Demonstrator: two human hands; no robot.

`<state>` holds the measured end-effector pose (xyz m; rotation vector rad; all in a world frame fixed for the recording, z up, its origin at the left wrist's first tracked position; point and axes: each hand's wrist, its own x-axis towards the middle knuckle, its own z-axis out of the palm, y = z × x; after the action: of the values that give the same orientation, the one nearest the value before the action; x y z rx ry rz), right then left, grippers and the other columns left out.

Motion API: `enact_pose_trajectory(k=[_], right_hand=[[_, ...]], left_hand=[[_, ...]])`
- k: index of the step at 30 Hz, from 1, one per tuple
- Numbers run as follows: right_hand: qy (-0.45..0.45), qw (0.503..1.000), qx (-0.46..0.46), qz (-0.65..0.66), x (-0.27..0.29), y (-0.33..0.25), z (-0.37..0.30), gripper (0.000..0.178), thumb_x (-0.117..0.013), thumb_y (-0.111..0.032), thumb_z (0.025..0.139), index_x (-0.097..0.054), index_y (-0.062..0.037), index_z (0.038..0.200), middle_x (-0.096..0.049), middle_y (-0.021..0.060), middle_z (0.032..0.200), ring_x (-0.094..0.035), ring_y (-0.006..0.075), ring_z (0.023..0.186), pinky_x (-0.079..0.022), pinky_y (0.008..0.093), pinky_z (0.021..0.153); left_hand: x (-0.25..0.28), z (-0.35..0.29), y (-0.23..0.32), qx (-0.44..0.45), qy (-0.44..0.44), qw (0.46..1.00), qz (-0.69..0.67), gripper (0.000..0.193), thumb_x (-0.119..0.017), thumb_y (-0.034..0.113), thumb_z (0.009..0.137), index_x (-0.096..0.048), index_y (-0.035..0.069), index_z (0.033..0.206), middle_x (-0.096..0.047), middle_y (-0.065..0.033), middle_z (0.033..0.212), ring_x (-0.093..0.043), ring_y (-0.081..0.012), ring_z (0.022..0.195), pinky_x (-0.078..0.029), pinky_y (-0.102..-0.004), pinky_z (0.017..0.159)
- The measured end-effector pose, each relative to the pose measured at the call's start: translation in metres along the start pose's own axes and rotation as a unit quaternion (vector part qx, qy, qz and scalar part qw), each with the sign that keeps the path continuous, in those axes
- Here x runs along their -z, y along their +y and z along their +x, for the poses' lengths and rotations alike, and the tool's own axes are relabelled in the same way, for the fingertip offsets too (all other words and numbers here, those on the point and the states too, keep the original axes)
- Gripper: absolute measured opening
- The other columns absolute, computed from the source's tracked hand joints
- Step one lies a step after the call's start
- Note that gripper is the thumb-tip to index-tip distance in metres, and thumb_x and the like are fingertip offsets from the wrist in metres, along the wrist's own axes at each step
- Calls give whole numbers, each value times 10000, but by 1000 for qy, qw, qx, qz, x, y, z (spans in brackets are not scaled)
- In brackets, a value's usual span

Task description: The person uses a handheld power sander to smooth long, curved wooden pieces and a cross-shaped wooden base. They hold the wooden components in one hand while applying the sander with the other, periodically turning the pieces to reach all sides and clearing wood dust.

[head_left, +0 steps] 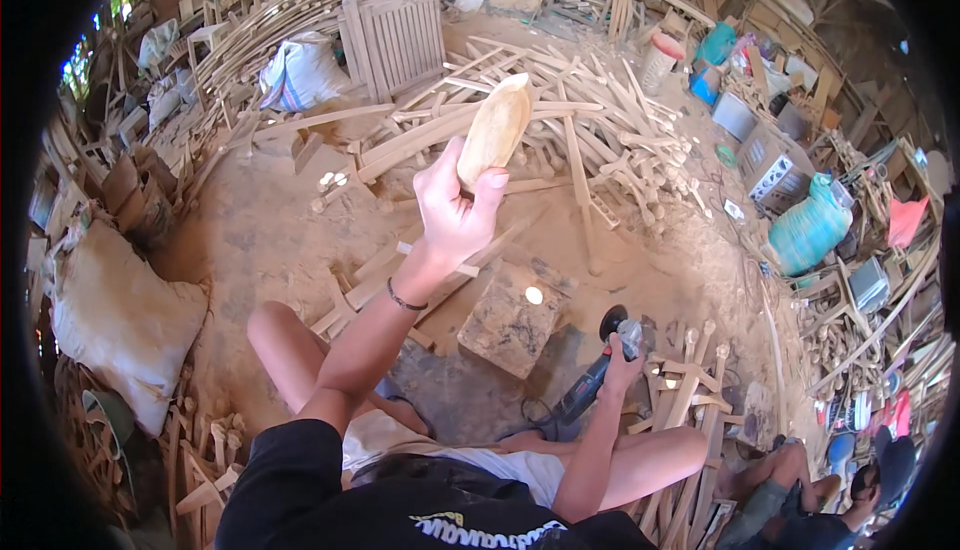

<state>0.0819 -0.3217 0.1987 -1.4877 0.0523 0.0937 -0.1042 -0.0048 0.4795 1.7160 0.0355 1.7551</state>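
Raised in front of me, my left hand [458, 200] grips the lower end of a pale, elongated carved wooden piece [497, 130] with a rounded body and a lighter tip. Down to the right, my right hand [624, 362] is wrapped round the front of an angle grinder [583, 390], its dark disc [613, 322] pointing up and away from me. The grinder's cord curls near my legs. Between the two hands, on the floor, stands a square wooden block [512, 318] with a worn, dark-stained top and a bright spot of light on it.
A large heap of wooden sticks [570, 130] lies ahead. White sacks [125, 315] slump at the left, and a slatted wooden panel [395, 40] leans at the back. More cut wood [690, 380] lies beside my right knee. Another person [840, 490] sits at the lower right.
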Motion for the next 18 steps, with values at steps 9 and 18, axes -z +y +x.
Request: enact_pose_trajectory(k=[9, 18], right_hand=[[5, 1000, -10, -28, 0, 6, 5, 851, -920, -213, 890, -452, 23, 1561, -670, 121, 1234, -666, 185, 1013, -568, 355, 880], [-9, 999, -25, -25, -6, 3, 4, 830, -912, -186, 892, -459, 44, 1549, -690, 111, 1174, -675, 170, 968, -574, 334, 859]], left_hand=[[-5, 7, 0, 7, 42, 999, 20, 424, -794, 340, 1028, -663, -60, 981, -584, -62, 706, -503, -108, 596, -430, -286, 541], [-6, 8, -1, 14, 48, 999, 19, 387, -790, 313, 1031, -681, -56, 1002, -598, -60, 712, -521, -106, 613, -444, -285, 565]])
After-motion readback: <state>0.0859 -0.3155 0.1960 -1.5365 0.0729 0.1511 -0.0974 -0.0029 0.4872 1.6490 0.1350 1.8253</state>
